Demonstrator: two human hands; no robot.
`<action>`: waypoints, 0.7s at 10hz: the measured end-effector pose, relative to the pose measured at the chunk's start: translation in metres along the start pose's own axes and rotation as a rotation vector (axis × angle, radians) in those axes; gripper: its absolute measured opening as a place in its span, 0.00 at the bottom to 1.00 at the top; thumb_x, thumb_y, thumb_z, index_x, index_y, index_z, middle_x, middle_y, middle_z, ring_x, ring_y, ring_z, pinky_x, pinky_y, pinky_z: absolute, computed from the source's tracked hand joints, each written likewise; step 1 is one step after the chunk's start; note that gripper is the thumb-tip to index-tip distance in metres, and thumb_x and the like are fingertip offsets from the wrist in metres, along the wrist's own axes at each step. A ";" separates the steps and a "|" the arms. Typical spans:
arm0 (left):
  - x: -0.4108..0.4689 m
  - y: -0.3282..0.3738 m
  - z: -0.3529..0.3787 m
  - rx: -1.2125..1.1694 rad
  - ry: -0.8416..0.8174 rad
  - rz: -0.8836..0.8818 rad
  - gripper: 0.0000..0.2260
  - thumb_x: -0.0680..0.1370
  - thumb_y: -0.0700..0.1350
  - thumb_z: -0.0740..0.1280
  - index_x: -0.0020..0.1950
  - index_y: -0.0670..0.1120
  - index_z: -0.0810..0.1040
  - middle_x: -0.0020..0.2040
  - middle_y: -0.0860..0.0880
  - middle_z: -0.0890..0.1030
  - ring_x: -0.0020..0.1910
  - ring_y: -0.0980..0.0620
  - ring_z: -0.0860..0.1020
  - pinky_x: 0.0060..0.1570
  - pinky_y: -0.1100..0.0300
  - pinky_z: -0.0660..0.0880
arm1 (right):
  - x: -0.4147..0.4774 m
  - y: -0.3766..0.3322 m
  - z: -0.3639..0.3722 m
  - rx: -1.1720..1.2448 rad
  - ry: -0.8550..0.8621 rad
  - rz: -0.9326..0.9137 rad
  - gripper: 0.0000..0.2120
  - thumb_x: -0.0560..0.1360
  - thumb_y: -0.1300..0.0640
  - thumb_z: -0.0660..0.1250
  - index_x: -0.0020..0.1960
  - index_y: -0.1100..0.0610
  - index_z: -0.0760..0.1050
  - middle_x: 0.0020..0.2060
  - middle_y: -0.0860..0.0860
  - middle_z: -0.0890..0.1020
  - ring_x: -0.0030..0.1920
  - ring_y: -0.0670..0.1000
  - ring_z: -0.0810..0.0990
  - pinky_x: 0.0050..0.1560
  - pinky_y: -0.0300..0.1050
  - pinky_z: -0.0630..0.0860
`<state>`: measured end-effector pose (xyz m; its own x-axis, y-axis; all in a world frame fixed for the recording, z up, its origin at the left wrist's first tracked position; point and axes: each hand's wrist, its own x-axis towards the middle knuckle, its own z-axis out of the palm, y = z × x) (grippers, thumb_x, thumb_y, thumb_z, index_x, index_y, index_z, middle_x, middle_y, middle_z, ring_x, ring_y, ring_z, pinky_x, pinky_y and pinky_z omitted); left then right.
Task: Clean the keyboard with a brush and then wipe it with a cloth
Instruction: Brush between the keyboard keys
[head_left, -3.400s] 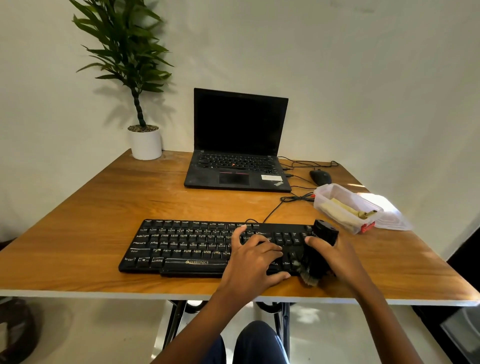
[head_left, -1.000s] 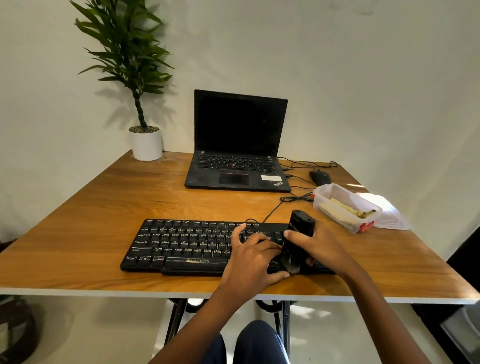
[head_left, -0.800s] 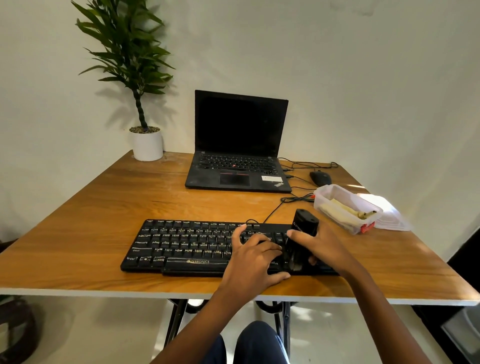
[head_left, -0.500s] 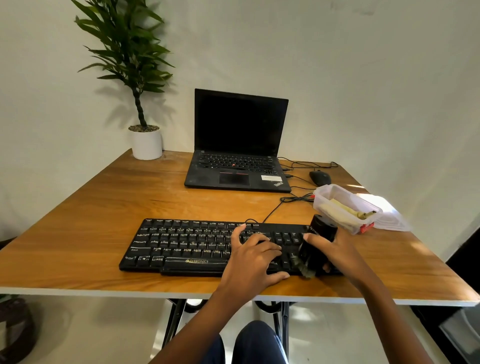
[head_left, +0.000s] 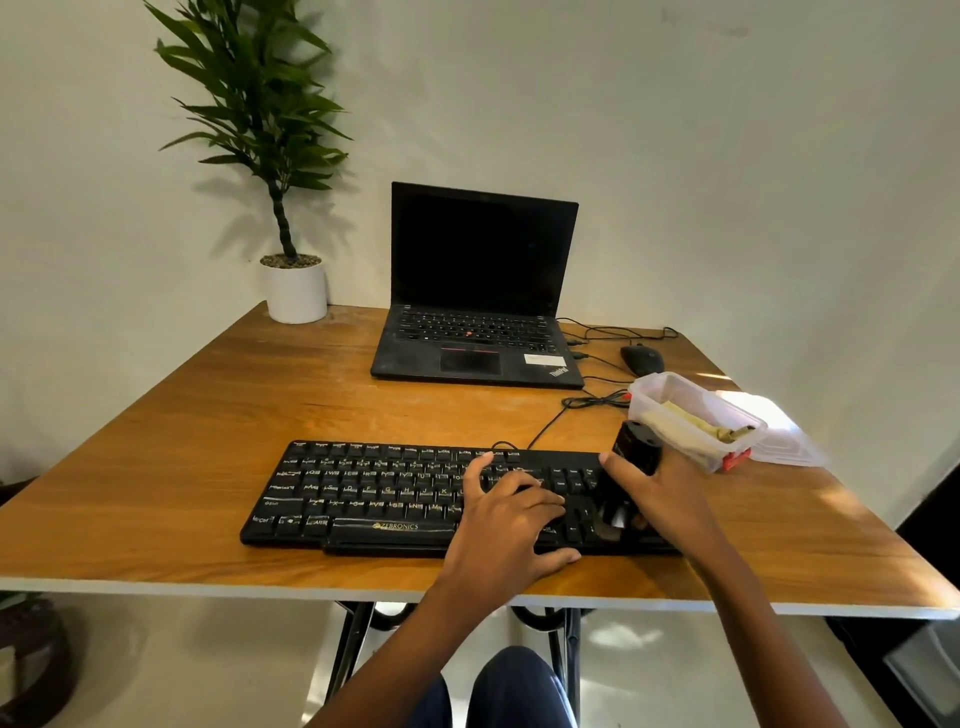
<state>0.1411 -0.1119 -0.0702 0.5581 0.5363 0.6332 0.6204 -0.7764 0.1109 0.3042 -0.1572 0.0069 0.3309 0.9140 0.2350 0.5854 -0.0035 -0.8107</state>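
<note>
Bare desk (head_left: 171, 467) left of keyboard (head_left: 363, 493); container (head_left: 693, 418) crowding right.

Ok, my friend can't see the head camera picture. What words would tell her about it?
A person's right hand holds a black brush on the right end of a black keyboard, while the left hand rests on its keys. Behind them on the wooden table sit an open laptop, a potted plant, a mouse and a clear box.

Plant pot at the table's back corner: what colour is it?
Plain white: the round plant pot shows best in the head view.
</note>
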 end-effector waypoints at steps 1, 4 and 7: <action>0.000 0.001 0.000 0.006 0.000 0.001 0.21 0.69 0.67 0.59 0.47 0.56 0.83 0.48 0.62 0.82 0.53 0.60 0.77 0.66 0.45 0.54 | 0.004 0.005 0.010 0.027 0.097 -0.035 0.09 0.75 0.54 0.66 0.44 0.61 0.72 0.36 0.50 0.77 0.38 0.47 0.76 0.39 0.37 0.71; 0.000 0.000 0.001 0.007 0.007 0.001 0.20 0.69 0.67 0.59 0.46 0.56 0.83 0.47 0.62 0.82 0.53 0.60 0.77 0.65 0.45 0.55 | 0.007 0.004 0.004 -0.065 -0.019 -0.018 0.08 0.74 0.52 0.67 0.42 0.51 0.68 0.35 0.51 0.77 0.31 0.47 0.76 0.30 0.40 0.75; 0.000 0.000 0.001 0.011 -0.002 0.003 0.21 0.70 0.67 0.58 0.47 0.56 0.83 0.48 0.62 0.82 0.54 0.60 0.77 0.66 0.45 0.54 | 0.000 -0.002 -0.002 0.068 -0.063 0.014 0.07 0.75 0.54 0.66 0.41 0.51 0.69 0.36 0.48 0.78 0.30 0.44 0.76 0.30 0.35 0.72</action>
<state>0.1412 -0.1113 -0.0708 0.5608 0.5345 0.6323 0.6249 -0.7742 0.1001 0.3046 -0.1581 0.0097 0.2899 0.9378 0.1909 0.5286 0.0094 -0.8488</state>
